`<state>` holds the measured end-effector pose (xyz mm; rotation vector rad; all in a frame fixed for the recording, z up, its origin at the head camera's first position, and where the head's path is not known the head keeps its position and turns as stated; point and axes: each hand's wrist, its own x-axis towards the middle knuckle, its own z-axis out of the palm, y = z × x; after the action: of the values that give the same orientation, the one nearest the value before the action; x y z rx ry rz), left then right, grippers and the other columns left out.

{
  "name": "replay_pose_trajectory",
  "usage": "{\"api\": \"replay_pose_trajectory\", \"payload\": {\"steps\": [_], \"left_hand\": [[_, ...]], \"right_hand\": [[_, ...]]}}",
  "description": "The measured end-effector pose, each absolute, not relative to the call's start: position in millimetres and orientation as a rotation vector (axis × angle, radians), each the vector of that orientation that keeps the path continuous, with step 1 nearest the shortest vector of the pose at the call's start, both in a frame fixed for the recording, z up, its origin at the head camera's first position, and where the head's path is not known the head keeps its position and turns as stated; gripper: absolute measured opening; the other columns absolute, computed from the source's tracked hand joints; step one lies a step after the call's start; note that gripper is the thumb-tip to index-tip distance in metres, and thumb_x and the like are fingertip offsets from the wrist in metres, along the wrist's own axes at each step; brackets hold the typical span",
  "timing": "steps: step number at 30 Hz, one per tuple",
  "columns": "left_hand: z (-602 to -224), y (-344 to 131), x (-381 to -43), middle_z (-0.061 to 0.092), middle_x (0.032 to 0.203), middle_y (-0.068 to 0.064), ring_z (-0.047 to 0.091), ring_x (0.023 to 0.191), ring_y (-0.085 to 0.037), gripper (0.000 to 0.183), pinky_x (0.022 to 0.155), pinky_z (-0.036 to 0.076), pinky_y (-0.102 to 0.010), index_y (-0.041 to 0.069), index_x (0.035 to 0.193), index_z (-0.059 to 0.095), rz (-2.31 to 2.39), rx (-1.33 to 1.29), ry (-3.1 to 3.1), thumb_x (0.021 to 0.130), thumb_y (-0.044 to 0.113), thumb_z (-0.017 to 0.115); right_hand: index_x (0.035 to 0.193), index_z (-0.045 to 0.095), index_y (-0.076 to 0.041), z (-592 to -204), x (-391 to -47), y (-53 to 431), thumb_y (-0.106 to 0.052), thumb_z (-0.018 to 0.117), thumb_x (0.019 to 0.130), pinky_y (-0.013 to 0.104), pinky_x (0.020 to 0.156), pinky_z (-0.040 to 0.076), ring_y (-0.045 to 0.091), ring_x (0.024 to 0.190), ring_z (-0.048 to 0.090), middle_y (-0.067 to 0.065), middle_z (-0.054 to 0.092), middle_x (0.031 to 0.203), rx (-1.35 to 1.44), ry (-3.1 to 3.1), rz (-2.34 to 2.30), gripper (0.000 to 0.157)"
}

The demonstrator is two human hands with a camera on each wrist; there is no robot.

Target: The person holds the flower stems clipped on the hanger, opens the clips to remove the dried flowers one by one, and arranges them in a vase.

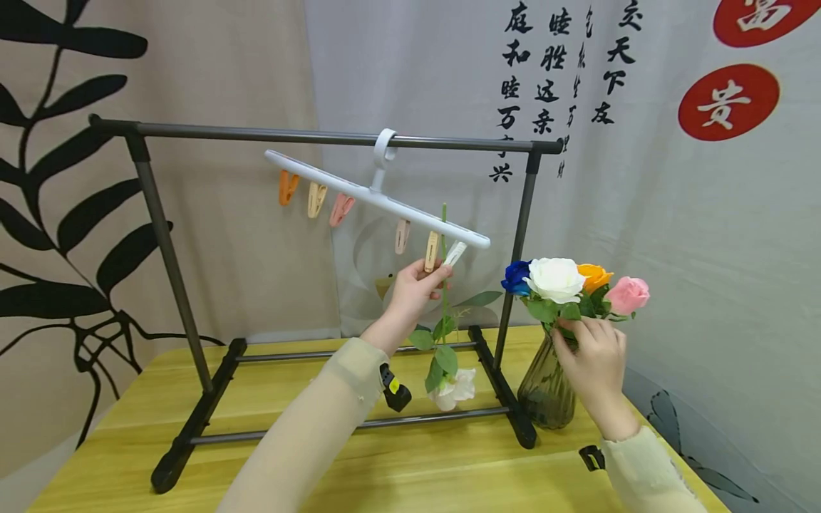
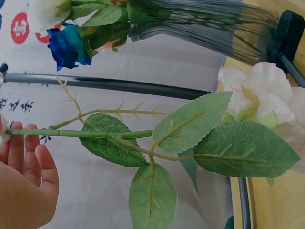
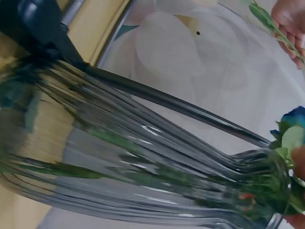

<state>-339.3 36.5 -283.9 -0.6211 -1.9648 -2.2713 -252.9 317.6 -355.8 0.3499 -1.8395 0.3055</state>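
Observation:
A white hanger [image 1: 378,199] hangs tilted, right end lower, with several clothespins along it. At its low end my left hand [image 1: 410,296] pinches a white clothespin [image 1: 455,254], beside a beige clothespin [image 1: 432,251]. A pale pink-white rose [image 1: 454,390] hangs upside down there, its green stem [image 2: 105,134] running up past my left fingers. My right hand [image 1: 593,353] curls its fingers among the roses at the mouth of a ribbed glass vase [image 1: 548,388]. The stem within its grasp is hidden. The vase holds blue, white [image 1: 555,279], orange and pink [image 1: 628,296] roses.
A dark metal rack [image 1: 256,133] stands on the wooden table [image 1: 410,463] and carries the hanger on its top bar. The vase stands close to the rack's right foot [image 1: 507,392]. Behind is a curtain [image 1: 410,64] with printed leaves and characters.

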Motion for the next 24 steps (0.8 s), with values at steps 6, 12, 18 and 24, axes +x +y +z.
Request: {"api": "replay_pose_trajectory", "payload": {"steps": [6,12,18,24], "left_hand": [[-287,36,-341,0.07,0.109,-0.014,0.064,0.081,-0.014,0.028,0.067,0.05,-0.027,0.004,0.114,0.064,-2.259,-0.613,-1.958,0.095,0.024,0.066],[-289,35,-341,0.069,0.111,-0.016,0.064,0.082,-0.014,0.028,0.075,0.051,-0.038,0.004,0.114,0.064,-2.257,-0.622,-1.96,0.095,0.024,0.065],[-290,34,-341,0.07,0.106,-0.01,0.063,0.081,-0.014,0.027,0.071,0.051,-0.034,0.004,0.113,0.064,-2.263,-0.612,-1.946,0.095,0.024,0.066],[-289,34,-342,0.068,0.112,-0.016,0.063,0.088,-0.024,0.029,0.064,0.048,-0.024,0.004,0.116,0.064,-2.29,-0.623,-1.942,0.095,0.024,0.066]], "right_hand": [[0.093,0.071,0.0,-365,-253,317,-0.025,0.065,0.084,0.056,0.07,0.034,0.043,0.084,0.056,0.02,0.067,0.089,0.374,-1.827,0.301,0.027],[0.097,0.073,-0.003,-367,-252,313,-0.029,0.061,0.086,0.058,0.071,0.033,0.043,0.087,0.055,0.02,0.065,0.097,0.383,-1.779,0.335,0.03],[0.09,0.073,-0.002,-357,-242,307,-0.028,0.061,0.086,0.058,0.074,0.031,0.043,0.088,0.054,0.02,0.065,0.101,0.391,-1.701,0.412,0.029],[0.077,0.071,0.002,-325,-216,276,-0.031,0.062,0.091,0.041,0.08,0.029,0.042,0.082,0.053,0.023,0.065,0.093,0.514,-1.474,0.541,0.038]]}}
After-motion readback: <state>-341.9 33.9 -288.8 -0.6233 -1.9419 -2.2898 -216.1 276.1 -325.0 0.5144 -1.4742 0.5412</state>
